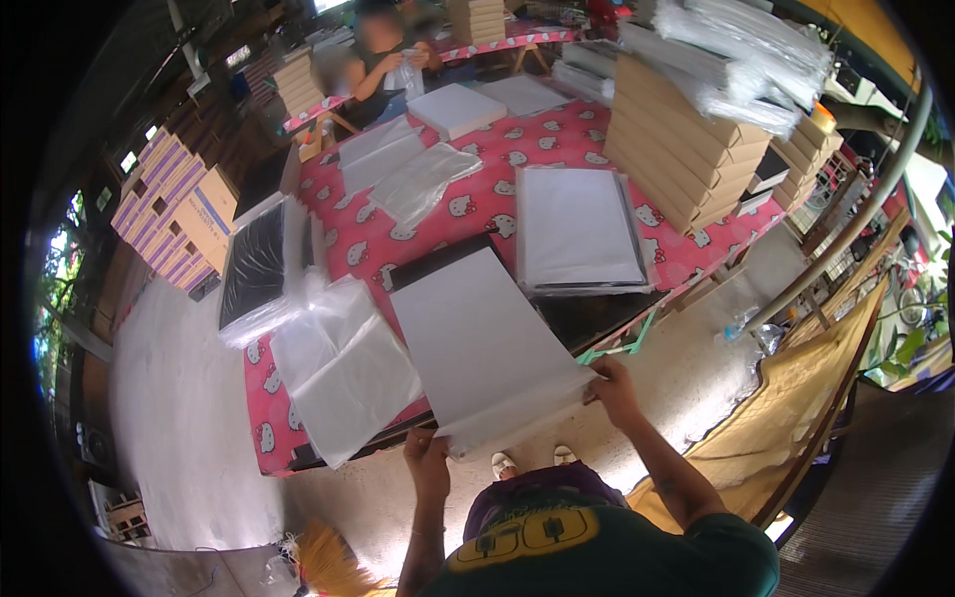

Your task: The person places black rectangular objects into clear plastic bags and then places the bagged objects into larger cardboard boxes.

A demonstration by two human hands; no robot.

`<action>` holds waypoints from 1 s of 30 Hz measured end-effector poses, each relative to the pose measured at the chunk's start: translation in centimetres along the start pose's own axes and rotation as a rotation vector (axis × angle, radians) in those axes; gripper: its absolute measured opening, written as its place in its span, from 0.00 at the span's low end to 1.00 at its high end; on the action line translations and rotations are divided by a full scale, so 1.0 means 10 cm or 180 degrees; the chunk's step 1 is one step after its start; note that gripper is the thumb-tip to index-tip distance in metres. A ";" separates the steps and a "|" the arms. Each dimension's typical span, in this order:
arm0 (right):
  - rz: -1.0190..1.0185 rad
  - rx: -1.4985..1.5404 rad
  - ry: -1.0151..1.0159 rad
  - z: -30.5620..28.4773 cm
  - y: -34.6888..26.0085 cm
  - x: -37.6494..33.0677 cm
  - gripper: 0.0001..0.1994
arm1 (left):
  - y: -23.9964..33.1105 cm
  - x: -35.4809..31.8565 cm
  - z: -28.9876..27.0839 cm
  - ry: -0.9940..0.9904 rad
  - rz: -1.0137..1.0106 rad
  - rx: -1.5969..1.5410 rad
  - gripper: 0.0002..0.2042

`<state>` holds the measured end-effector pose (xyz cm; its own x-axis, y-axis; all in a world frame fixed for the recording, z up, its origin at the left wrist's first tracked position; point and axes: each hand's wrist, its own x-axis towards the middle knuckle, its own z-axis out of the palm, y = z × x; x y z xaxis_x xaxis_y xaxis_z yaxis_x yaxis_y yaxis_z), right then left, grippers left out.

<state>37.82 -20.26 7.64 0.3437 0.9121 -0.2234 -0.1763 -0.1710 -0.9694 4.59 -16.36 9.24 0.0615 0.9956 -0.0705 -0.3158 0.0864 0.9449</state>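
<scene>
Left hand [428, 448] and right hand [613, 390] pinch a clear bag [522, 411] by its 7 and 4 o'clock corners; probably light, floppy, slippery, best held there.

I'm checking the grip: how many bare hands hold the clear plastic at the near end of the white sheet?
2: the left hand at the near left corner of the clear plastic, the right hand at its right corner. Some fingers are hidden.

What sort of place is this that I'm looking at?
Probably a small, makeshift packing workshop. Clear plastic sleeves lie on a pink-covered table, brown cardboard boxes stand stacked on its right side, and another person handles something see-through at the back.
</scene>
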 end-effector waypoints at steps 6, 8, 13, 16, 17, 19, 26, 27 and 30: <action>-0.0030 0.2194 -0.2209 0.35 -1.68 -0.40 0.27 | 1.03 0.23 -0.36 -0.0278 -0.0281 -0.1796 0.17; -0.0560 0.2414 -0.2055 0.58 -1.78 -0.23 0.25 | 1.51 0.41 -0.04 -0.1087 0.0355 -0.2246 0.21; -0.0347 0.2738 -0.1216 1.03 -1.77 0.68 0.14 | 1.59 1.34 0.04 -0.0857 0.0301 -0.2348 0.16; 0.0171 0.2929 -0.1204 1.05 -1.16 1.15 0.11 | 1.16 1.76 -0.21 -0.0950 0.0038 -0.2353 0.09; 0.0180 0.2867 -0.1204 1.09 -0.93 1.23 0.11 | 0.88 1.85 -0.36 -0.0925 -0.0078 -0.2277 0.06; 0.0312 0.2804 -0.1032 0.99 -0.42 1.36 0.12 | 0.34 1.90 -0.47 -0.0521 -0.0400 -0.2571 0.06; -0.1236 0.1172 -0.0039 1.13 -0.42 1.21 0.19 | 0.34 1.56 -0.61 -0.0022 0.0237 0.0058 0.25; -0.1328 0.0966 -0.0087 1.34 -0.67 1.07 0.17 | 0.47 1.56 -0.53 -0.0307 0.0730 0.0487 0.24; -0.1711 0.0091 -0.0442 1.31 -0.81 1.15 0.14 | 0.71 1.69 -0.37 -0.0586 0.0931 0.1668 0.17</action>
<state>31.07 -3.50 14.22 0.2676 0.9090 0.3195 -0.0353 0.3406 -0.9395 -0.12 1.25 13.60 0.2194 0.9489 0.2268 0.1591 -0.2642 0.9513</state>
